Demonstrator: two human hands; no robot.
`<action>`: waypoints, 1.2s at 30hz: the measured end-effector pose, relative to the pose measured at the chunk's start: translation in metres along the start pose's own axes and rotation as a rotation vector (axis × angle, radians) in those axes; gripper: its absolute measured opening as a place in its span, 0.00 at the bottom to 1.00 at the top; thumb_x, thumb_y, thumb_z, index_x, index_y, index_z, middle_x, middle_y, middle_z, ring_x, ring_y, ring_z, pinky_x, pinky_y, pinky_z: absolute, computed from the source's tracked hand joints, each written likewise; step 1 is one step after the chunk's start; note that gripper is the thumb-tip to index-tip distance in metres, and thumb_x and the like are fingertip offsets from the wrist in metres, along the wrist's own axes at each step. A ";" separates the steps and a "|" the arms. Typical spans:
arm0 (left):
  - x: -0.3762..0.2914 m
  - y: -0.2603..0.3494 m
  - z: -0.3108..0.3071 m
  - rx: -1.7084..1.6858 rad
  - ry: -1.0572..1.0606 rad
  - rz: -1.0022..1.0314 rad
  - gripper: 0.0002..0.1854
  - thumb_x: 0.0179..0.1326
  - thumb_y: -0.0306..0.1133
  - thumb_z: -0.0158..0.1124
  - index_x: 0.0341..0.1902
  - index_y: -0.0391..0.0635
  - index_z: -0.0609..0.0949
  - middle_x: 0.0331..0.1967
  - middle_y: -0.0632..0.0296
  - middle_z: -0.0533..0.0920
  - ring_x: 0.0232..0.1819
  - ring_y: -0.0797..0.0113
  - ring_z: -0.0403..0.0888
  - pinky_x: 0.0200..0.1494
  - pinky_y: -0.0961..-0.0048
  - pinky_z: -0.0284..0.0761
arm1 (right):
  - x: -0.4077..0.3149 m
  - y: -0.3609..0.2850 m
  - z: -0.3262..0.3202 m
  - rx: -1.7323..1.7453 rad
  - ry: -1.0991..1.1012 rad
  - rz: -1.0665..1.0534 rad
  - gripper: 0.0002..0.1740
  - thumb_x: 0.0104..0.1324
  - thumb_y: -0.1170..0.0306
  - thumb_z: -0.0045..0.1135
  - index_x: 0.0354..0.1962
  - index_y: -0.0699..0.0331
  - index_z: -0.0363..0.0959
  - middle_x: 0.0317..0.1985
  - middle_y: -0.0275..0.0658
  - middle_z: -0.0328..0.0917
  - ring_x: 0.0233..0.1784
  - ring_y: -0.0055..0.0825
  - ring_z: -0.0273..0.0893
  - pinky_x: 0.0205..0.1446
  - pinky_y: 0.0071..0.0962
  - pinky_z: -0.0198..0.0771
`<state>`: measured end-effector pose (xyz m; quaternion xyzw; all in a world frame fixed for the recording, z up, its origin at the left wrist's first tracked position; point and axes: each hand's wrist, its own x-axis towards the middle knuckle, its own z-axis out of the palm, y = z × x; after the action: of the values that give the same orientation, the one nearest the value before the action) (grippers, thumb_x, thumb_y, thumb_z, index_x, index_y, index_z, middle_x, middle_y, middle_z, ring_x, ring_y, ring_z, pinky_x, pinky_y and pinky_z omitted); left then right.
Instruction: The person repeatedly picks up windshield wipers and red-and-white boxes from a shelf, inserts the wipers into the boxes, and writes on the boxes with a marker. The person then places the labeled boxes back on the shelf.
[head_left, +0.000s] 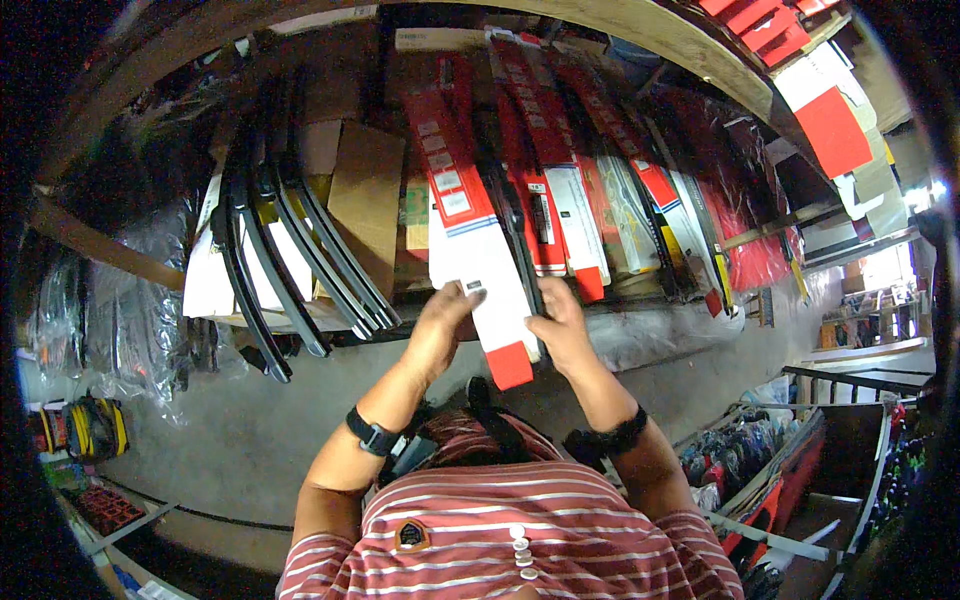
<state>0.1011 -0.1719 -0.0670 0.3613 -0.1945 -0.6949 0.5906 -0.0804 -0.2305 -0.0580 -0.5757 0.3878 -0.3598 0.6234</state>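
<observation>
A long red and white cardboard package (491, 300) with a red tip points towards me from the shelf. A slim black wiper blade (517, 225) runs along its right edge. My left hand (439, 326) grips the left edge, thumb on the white face by a small dark label. On the other edge, my right hand (559, 322) holds the package and blade side, its thumb near the white face. The far end of the package lies in shadow among similar packs. Several loose black wiper blades (300, 262) hang over the shelf front to the left.
More red and white blade packs (566, 217) lie to the right. An open cardboard box (364, 202) stands behind the loose blades. Clear plastic bags (127, 322) hang at left. A wooden beam (675, 52) crosses overhead. A bin of wrapped goods (739, 450) stands at lower right.
</observation>
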 end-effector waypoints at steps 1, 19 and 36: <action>0.005 0.005 0.001 -0.047 0.124 0.073 0.22 0.63 0.39 0.53 0.56 0.38 0.68 0.51 0.57 0.74 0.54 0.64 0.71 0.55 0.67 0.69 | -0.014 0.003 -0.006 -0.037 -0.003 -0.040 0.27 0.48 0.86 0.51 0.49 0.67 0.63 0.46 0.36 0.69 0.55 0.27 0.66 0.59 0.26 0.59; -0.014 -0.027 0.050 -0.458 -0.113 0.084 0.16 0.66 0.28 0.49 0.57 0.47 0.69 0.47 0.62 0.78 0.45 0.69 0.79 0.48 0.67 0.78 | -0.230 -0.015 -0.040 0.239 0.258 0.016 0.27 0.51 0.75 0.60 0.51 0.65 0.65 0.47 0.45 0.73 0.53 0.34 0.71 0.57 0.35 0.63; -0.072 -0.057 0.111 -0.451 -0.155 0.215 0.16 0.67 0.30 0.48 0.58 0.46 0.67 0.49 0.62 0.77 0.46 0.71 0.78 0.49 0.70 0.77 | -0.242 -0.025 -0.101 -0.165 -0.074 -0.087 0.26 0.46 0.71 0.55 0.46 0.72 0.67 0.51 0.46 0.69 0.55 0.34 0.66 0.60 0.32 0.57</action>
<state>-0.0157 -0.1068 -0.0134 0.1434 -0.1167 -0.6797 0.7098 -0.2775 -0.0605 -0.0200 -0.6543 0.3677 -0.3318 0.5714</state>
